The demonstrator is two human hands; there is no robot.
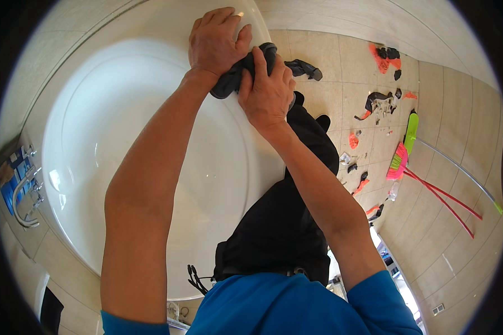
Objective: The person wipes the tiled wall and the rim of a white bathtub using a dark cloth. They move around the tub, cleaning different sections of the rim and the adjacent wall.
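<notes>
Across the far right rim of a white bathtub lies a bunched dark grey cloth. My right hand grips it, its thumb and fingers bent around the fabric, and one end sticks out past the fingers. Close beside it my left hand rests on the far part of the rim with its fingers stretched forward and the thumb apart. The left wrist is right next to the cloth. Inside, the tub's basin is smooth and white.
Chrome taps stand at the tub's left edge. Dark and orange scraps litter the tiled floor on the right. A pink broom and a green dustpan lean by the right wall. A dark crumpled piece lies near my feet.
</notes>
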